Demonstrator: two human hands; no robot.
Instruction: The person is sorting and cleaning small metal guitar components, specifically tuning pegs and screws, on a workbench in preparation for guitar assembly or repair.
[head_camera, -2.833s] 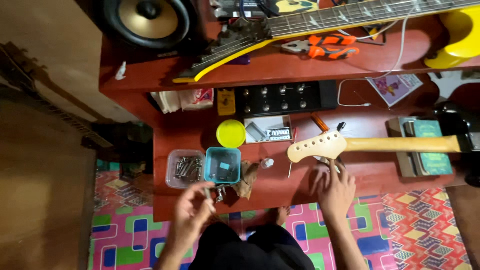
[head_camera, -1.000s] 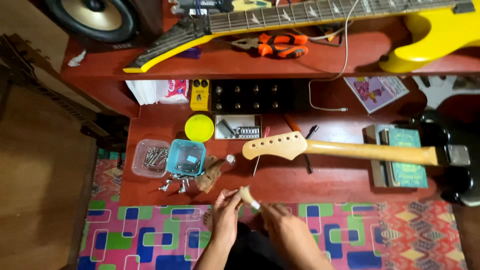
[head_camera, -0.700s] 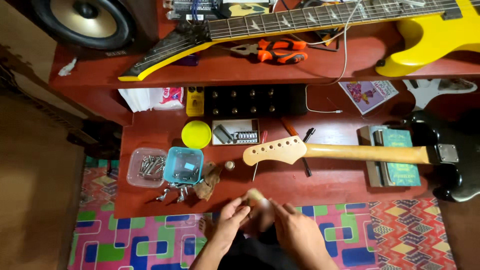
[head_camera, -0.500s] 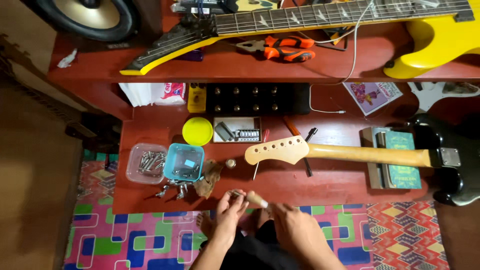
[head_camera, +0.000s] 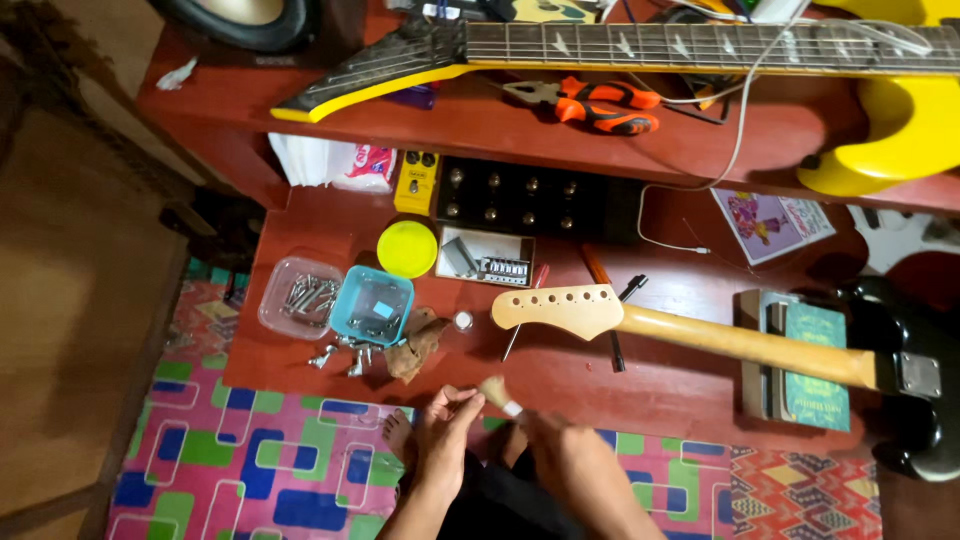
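My right hand (head_camera: 562, 452) grips a small brush (head_camera: 497, 394) with pale bristles and a white ferrule, just off the front edge of the low red table (head_camera: 660, 385). The fingers of my left hand (head_camera: 446, 428) pinch at the bristle tip. Both hands hover over my lap, slightly blurred. On the table beyond them lies a bare wooden guitar headstock (head_camera: 558, 310) whose neck runs right to a black body (head_camera: 905, 410).
Left of the headstock sit a blue tub (head_camera: 372, 305), a clear tub of metal parts (head_camera: 298, 298), loose tuners (head_camera: 340, 355), a brown cloth (head_camera: 415, 345) and a yellow lid (head_camera: 407, 248). A yellow guitar (head_camera: 700, 45) and orange pliers (head_camera: 600, 105) lie on the upper shelf. A patterned rug (head_camera: 250, 470) covers the floor.
My hands left the table and headstock and came together at my lap. The brush appeared in my right hand, and my left fingers moved onto its bristles.
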